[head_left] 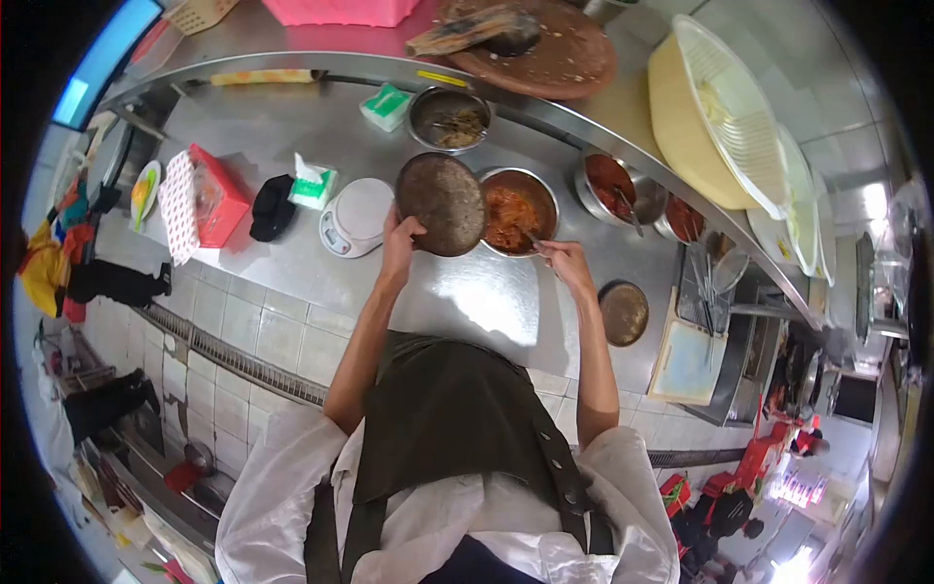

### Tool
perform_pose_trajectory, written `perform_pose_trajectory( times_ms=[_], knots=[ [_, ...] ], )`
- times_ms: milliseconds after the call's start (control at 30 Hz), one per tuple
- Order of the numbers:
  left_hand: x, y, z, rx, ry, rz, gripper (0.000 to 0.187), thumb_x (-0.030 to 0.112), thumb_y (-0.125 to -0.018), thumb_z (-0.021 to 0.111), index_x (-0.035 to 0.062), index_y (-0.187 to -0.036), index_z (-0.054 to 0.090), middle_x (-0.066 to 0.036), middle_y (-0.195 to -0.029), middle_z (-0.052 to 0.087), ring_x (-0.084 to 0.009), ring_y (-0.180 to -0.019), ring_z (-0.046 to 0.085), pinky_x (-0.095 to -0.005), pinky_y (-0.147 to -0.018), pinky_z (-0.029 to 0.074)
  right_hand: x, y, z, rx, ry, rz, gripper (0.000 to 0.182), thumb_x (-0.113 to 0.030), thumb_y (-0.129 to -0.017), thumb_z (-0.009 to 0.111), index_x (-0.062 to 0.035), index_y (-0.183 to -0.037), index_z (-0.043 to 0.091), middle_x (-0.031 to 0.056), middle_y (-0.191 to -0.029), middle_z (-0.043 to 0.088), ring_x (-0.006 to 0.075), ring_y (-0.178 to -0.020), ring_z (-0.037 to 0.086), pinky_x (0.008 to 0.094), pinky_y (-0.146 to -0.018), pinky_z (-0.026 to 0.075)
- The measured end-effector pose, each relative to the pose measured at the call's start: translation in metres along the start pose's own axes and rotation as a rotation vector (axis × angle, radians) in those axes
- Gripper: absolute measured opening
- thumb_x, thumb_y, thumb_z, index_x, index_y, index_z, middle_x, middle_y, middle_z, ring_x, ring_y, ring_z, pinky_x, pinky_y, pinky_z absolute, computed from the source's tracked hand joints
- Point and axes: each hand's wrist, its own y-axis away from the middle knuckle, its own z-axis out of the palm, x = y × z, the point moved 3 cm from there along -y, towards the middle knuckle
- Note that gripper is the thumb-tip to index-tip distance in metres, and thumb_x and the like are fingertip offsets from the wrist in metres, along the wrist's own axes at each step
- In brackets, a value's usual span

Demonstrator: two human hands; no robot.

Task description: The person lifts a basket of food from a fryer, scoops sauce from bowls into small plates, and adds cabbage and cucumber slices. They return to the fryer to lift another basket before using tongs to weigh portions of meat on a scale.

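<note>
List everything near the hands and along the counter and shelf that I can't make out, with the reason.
All in the head view:
Some fingers of the left hand: hidden under the brown dish.
Lower end of the utensil: sunk in the red food.
Its handle end: covered by the right hand.
Reading on the white scale: too small.
Rest of the pink container: cut off by the top edge.

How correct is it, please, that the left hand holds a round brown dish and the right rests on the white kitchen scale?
Only the right hand is misplaced: the head view shows it gripping a grey utensil in a round metal bowl of reddish food.
</note>
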Motion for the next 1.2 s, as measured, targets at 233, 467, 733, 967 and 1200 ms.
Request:
perform_pose_trajectory(
  times_ms=[233, 467, 733, 967, 1200],
  knots=[
    [-0.019, 0.004, -0.016, 0.052, 0.183, -0.023, 0.043, 0.009, -0.074, 0.05, 0.0051, -0.116, 0.048, -0.006, -0.101, 0.054, -0.0212, -0.09, 0.06, -0.0438, -0.078, 0.058, 0.015, -0.015, -0.001, -0.014, 0.102, -0.047, 0.028, -0.008, -0.08, 0.062, 0.009, -0.101, 0.072, 0.0065, -0.069, 0.065, 0.0126, -0.064, 0.058, 0.0281, -0.06, 0.044],
    [-0.032, 0.009, -0.034, 0.147, 0.207, -0.062, 0.041, 0.011, -0.074, 0.051, 0.0089, -0.115, 0.047, -0.006, -0.104, 0.054, -0.0228, -0.095, 0.058, -0.0449, -0.078, 0.054, 0.017, -0.018, 0.006, 0.048, 0.109, -0.081, 0.03, -0.01, -0.081, 0.062, 0.0069, -0.104, 0.072, 0.007, -0.069, 0.065, 0.0128, -0.066, 0.059, 0.028, -0.061, 0.045],
    [-0.04, 0.009, -0.037, 0.1, 0.2, -0.048, 0.041, 0.015, -0.077, 0.052, 0.0098, -0.118, 0.048, -0.006, -0.107, 0.054, -0.024, -0.1, 0.057, -0.0458, -0.085, 0.051, 0.024, -0.011, 0.017, 0.076, 0.033, -0.022, 0.03, -0.01, -0.082, 0.061, 0.0056, -0.106, 0.072, 0.0068, -0.072, 0.067, 0.0127, -0.069, 0.061, 0.0269, -0.065, 0.047],
    [-0.024, 0.002, -0.001, -0.061, 0.212, -0.013, 0.057, 0.045, -0.098, 0.051, 0.0029, -0.136, 0.044, -0.011, -0.131, 0.053, -0.0233, -0.123, 0.052, -0.0424, -0.102, 0.043, -0.025, 0.028, 0.008, 0.165, 0.005, -0.211, 0.033, -0.002, -0.084, 0.057, 0.0024, -0.115, 0.069, 0.0076, -0.081, 0.069, 0.0137, -0.072, 0.062, 0.0269, -0.066, 0.049],
    [-0.052, -0.031, 0.048, -0.271, 0.422, -0.034, 0.066, 0.054, -0.103, 0.03, 0.0029, -0.142, 0.04, -0.01, -0.142, 0.049, -0.0224, -0.131, 0.047, -0.0388, -0.111, 0.035, -0.06, 0.08, 0.018, 0.407, 0.799, -0.749, 0.059, 0.007, -0.074, 0.062, -0.0111, -0.13, 0.063, 0.0133, -0.089, 0.065, 0.0273, -0.074, 0.061, 0.0371, -0.068, 0.052]
  ],
)
